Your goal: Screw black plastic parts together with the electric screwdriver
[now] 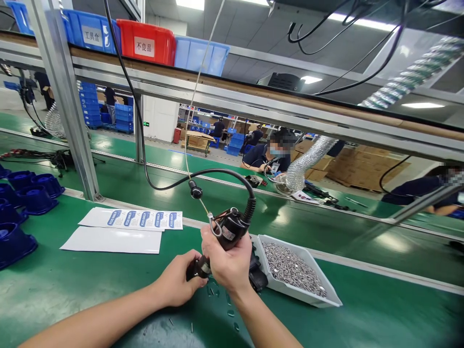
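My right hand [227, 261] is wrapped round a black electric screwdriver [230, 227] that hangs from a thin cable and a black power cord [203, 175]. The tool is tilted, its tip end pointing down to the left. My left hand [178, 285] is closed round the lower tip end of the screwdriver, above the green mat [72, 285]. What sits under the tip is hidden by my hands.
A white tray of small metal screws [292, 268] lies just right of my hands. White label sheets [126, 227] lie to the left, dark blue plastic parts [25, 203] at the far left. Loose screws [192, 326] dot the mat. Other people work across the line; bins [147, 42] stand on the shelf.
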`<state>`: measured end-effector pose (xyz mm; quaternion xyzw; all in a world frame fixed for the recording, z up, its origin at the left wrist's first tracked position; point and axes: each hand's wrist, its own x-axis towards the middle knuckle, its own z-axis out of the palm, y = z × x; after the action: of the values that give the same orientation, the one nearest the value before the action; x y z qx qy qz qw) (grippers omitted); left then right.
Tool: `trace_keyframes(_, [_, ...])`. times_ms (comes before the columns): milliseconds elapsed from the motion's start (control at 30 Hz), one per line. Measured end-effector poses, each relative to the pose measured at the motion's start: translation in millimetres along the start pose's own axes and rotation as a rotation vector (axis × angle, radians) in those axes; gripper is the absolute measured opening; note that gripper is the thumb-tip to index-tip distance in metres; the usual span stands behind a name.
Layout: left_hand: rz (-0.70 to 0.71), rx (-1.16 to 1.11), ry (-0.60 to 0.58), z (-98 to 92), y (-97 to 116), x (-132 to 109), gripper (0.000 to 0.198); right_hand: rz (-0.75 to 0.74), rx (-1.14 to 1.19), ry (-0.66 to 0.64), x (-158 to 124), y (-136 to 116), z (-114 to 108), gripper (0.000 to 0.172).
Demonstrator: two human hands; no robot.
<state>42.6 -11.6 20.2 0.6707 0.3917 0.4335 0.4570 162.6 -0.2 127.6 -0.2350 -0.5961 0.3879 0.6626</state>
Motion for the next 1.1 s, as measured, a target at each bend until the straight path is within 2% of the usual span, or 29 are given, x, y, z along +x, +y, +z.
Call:
trace_keyframes(133, [-0.033,0.029,0.008,-1.3,2.7,-0.9,0.026,-0.008,0.009,0.035,7.7,-6.7,-3.4,0.021])
trace_keyframes(267, [-0.049,0.045,0.014,-2.7,5.0,-1.9,0.027,-0.078,0.081,0.113,18.5,-7.2,-4.9,0.023])
trace_keyframes(533, [-0.086,0.009,0.001,-3.5,9.0,1.0,0.030,-0.056,0.035,0.091,25.0,17.2,-8.7,0.024])
trace_keyframes(700, [-0.081,0.024,0.012,-3.3,5.7,2.9,0.030,-0.050,0.057,0.076,23.7,19.8,-7.0,0.024])
trace_keyframes(833, [-0.079,0.028,0.016,-2.7,4.4,2.2,0.030,-0.024,0.061,0.017,22.4,21.2,-3.7,0.025])
trace_keyframes(1000, [-0.074,0.015,0.007,-2.8,7.7,2.1,0.032,-0.028,0.014,0.099,22.1,26.6,1.8,0.029])
trace_keyframes(1100, [-0.078,0.010,0.008,-2.5,11.1,2.5,0.032,-0.029,0.012,0.096,21.6,26.6,1.8,0.029])
